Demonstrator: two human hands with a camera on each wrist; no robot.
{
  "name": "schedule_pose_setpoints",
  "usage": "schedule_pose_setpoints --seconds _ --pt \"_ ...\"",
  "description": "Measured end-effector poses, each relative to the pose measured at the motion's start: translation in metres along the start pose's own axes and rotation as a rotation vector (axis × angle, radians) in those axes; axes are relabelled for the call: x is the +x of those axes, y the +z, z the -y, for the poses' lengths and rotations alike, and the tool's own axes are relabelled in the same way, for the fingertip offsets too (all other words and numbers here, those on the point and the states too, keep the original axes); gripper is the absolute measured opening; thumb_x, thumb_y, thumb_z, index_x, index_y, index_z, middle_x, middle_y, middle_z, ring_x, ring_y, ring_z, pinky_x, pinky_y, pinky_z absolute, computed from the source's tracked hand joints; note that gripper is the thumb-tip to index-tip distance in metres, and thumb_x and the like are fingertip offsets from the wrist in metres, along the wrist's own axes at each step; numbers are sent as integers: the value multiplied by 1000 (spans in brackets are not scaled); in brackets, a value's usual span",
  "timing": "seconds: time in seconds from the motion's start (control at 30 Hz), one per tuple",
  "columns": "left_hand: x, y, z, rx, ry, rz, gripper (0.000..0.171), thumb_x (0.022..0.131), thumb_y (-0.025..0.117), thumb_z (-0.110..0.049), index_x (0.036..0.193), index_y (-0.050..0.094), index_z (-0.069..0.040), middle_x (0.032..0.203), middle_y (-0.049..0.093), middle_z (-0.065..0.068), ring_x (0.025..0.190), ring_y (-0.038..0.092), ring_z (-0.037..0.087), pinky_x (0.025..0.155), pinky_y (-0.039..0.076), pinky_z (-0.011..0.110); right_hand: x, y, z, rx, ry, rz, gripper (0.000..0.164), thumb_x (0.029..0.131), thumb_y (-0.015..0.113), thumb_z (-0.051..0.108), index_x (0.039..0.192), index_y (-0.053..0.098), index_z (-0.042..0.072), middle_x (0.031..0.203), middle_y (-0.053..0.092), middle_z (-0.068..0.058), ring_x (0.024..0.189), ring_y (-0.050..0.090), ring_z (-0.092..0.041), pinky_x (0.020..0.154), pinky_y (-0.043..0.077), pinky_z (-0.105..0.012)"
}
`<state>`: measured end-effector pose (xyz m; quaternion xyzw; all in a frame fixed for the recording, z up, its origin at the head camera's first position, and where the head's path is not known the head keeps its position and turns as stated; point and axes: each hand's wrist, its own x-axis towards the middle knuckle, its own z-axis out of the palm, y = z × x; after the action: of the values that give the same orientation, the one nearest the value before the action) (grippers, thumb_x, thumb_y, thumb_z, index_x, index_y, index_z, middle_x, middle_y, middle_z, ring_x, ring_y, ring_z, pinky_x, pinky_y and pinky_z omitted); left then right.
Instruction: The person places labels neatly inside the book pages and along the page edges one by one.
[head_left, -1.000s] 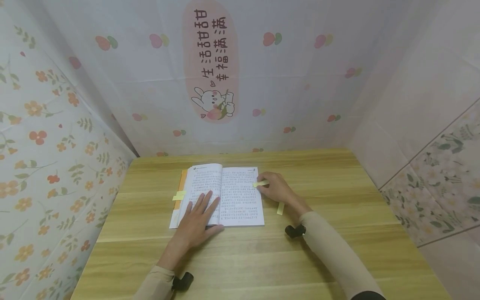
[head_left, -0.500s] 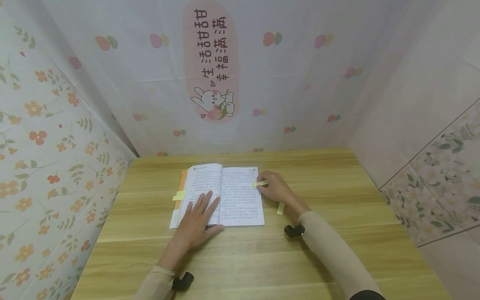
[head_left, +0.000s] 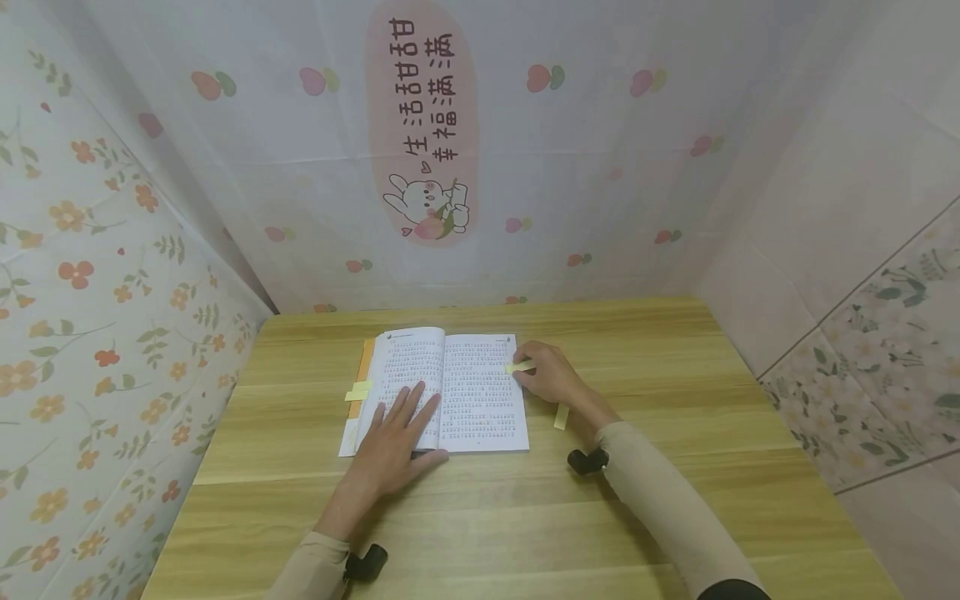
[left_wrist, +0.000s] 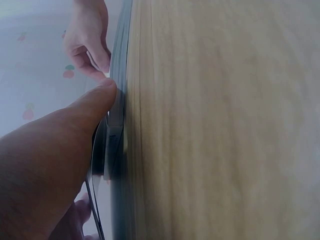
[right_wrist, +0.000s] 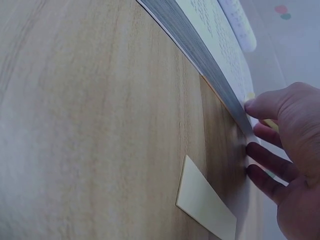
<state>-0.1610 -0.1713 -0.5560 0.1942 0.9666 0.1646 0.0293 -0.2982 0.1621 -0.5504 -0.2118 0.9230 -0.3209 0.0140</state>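
Observation:
An open book [head_left: 480,396] of printed text lies on the wooden table. My left hand [head_left: 388,446] rests on its left page with fingers spread, the thumb along the lower edge near the spine. At the right page's outer edge, my right hand [head_left: 553,375] pinches a pale yellow sticky tab [head_left: 521,367] that overlaps the page margin. In the right wrist view the thumb [right_wrist: 265,103] sits at the page edge, and a bit of yellow shows behind it. A pale yellow strip, likely more sticky tabs [right_wrist: 207,200], lies on the table under the right wrist.
Yellow tabs [head_left: 358,391] stick out from the book's left side, beside an orange cover flap [head_left: 366,367]. The wooden table [head_left: 480,525] meets a printed curtain [head_left: 570,167] at the back. Patterned hangings stand at left and right.
My right wrist has shifted very slightly to the left, its fingers staying at the page edge with the sticky tab. The left hand and the book have not moved.

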Motion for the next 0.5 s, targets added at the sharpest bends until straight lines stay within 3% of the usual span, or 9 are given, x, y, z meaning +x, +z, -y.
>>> schedule_pose_setpoints --seconds 0.27,0.5 --pt "0 0 1 2 2 -8 95 106 69 -63 181 29 -21 192 15 13 178 17 43 138 22 78 1 0 -1 23 4 13 19 101 79 6 119 77 0 137 77 -20 126 77 -38 104 69 -46" --pt "0 0 0 -1 0 -7 95 106 69 -64 181 30 -21 192 15 12 178 17 42 138 22 78 1 0 -2 3 1 18 18 102 80 8 118 77 2 137 77 -18 128 75 -37 110 65 -50"
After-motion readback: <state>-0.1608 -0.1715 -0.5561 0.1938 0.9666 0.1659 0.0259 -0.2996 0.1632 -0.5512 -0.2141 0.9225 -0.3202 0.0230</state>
